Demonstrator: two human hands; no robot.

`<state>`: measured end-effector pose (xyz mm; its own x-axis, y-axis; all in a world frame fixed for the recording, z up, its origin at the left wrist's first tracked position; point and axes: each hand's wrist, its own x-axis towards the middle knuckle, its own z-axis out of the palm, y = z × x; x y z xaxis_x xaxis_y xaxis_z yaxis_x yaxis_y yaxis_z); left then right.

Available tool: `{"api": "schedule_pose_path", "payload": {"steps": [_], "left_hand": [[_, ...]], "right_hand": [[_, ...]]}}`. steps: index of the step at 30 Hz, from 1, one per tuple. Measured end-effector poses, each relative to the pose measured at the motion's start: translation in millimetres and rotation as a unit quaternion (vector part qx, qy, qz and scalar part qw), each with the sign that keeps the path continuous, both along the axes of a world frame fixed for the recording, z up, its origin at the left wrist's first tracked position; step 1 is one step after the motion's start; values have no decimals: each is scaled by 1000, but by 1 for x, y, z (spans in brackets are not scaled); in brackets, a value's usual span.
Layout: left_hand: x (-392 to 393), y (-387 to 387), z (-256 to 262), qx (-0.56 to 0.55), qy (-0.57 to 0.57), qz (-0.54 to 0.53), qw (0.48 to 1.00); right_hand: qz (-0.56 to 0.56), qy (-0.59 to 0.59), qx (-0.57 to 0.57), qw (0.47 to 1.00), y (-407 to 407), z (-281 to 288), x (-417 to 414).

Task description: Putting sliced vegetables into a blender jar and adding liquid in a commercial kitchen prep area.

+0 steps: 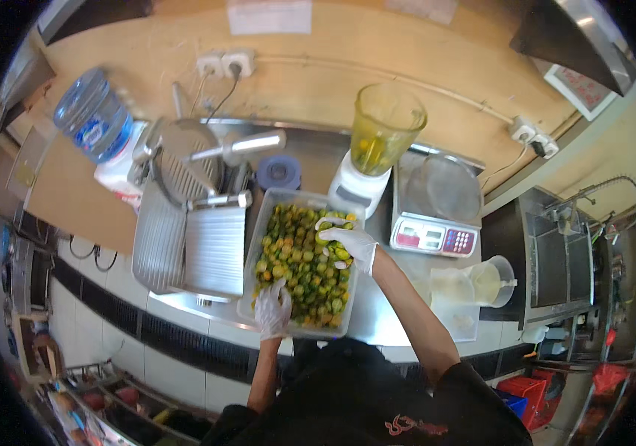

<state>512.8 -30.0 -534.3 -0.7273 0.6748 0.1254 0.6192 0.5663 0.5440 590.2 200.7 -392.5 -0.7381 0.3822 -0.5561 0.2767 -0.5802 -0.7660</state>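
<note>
A rectangular translucent plastic tub (351,304) stands before me, filled with small green and yellow-orange citrus fruits (301,267). My right hand (358,245), in a thin white glove, is shut on a handful of green citrus fruits (336,243) over the tub's right side. Gloved in the same way, my left hand (272,311) rests with curled fingers at the tub's near left corner, by the fruits. Whether it grips anything is hidden. Just behind the tub is a blender with a white base (360,187); its yellowish jar (389,120) has no lid on and holds some green-yellow fruit.
A metal slicer (215,251) stands left of the tub, with a dark blue lid (279,171) behind. To the right are a digital scale (438,200) and a clear plastic pitcher (491,281) lying over the counter edge. A water bottle (95,120) stands far left.
</note>
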Motion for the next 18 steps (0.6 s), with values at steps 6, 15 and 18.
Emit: {"api": "schedule_pose_path", "payload": {"steps": [6, 15, 18], "left_hand": [[1, -5, -7, 47, 13, -16, 999], [2, -7, -26, 51, 43, 15, 998], [5, -4, -2, -8, -28, 22, 999]], "right_hand": [[11, 164, 4, 986, 66, 109, -19], [-52, -44, 389, 919, 218, 134, -47], [56, -116, 559, 819, 215, 135, -44]]}}
